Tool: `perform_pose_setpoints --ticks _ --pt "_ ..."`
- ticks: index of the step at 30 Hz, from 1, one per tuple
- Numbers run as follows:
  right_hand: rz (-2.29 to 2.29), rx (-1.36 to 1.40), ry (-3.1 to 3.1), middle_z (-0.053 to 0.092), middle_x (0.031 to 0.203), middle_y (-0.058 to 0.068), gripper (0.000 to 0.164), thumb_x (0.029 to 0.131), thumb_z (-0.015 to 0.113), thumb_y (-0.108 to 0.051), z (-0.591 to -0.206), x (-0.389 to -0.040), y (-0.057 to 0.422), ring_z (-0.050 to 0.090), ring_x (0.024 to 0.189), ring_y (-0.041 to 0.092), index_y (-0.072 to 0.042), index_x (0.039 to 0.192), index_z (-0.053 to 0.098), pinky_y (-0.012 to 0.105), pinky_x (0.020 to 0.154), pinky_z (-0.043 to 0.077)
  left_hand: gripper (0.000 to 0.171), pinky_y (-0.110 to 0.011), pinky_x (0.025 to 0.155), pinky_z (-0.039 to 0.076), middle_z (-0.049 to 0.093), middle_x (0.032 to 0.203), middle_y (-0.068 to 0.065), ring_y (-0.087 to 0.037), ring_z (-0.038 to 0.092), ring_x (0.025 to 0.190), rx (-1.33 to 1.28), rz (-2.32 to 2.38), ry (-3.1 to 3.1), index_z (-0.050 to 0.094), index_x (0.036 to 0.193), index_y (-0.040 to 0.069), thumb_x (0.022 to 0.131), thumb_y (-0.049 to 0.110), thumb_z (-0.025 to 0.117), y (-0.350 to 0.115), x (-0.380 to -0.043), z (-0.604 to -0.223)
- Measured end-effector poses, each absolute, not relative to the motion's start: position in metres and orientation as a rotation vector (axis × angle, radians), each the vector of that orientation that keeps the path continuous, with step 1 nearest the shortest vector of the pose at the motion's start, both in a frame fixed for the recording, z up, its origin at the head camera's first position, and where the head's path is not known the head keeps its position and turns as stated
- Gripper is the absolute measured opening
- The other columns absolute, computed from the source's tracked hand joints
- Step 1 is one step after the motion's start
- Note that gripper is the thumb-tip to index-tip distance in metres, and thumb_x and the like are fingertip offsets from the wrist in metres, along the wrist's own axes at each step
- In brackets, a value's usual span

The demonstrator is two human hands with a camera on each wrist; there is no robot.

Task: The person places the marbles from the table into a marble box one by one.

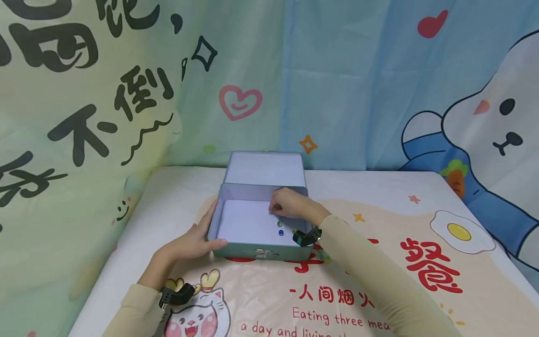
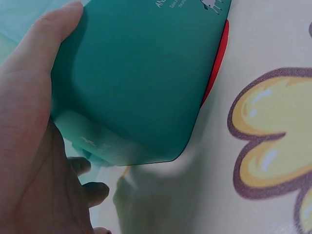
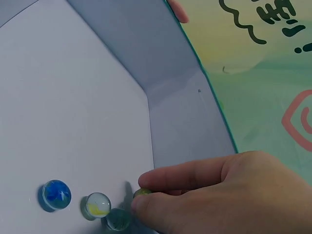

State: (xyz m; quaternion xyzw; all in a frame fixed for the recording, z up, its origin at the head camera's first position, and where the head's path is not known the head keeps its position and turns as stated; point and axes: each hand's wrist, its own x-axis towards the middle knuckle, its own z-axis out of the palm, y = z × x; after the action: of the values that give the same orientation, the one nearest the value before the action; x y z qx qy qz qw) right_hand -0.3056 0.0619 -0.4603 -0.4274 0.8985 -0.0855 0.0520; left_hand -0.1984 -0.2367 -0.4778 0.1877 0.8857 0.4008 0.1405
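Observation:
A green metal tin box stands on the table with its hinged lid raised at the back. My left hand grips the box's front left corner, the thumb over the rim; in the left wrist view the thumb lies against the green wall. Inside the box my right hand pinches a small yellowish-green glass marble between thumb and forefinger. Below that hand, on the white floor of the box, lie a blue marble, a clear marble with a yellow swirl and a pale green marble.
The raised lid leans back near the hanging printed cloth. A printed tablecloth with red characters and a cartoon cat covers the table. Black straps carrying the cameras sit on both wrists.

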Motion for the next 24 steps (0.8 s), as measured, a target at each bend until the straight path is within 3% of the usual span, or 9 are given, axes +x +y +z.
perform_pose_setpoints --ticks 24 --pt "-0.198 -1.172 2.707 0.071 0.094 0.003 0.014 0.084 0.069 -0.005 -0.4603 -0.3055 0.0595 0.063 0.087 0.013 -0.008 0.095 0.076 0.024 0.078 0.053 0.102 -0.074 0.105 -0.003 -0.008 0.161 -0.008 -0.037 0.002 0.146 0.537 1.165 2.552 -0.015 0.152 0.023 0.088 0.036 0.064 -0.2366 -0.1977 -0.4757"
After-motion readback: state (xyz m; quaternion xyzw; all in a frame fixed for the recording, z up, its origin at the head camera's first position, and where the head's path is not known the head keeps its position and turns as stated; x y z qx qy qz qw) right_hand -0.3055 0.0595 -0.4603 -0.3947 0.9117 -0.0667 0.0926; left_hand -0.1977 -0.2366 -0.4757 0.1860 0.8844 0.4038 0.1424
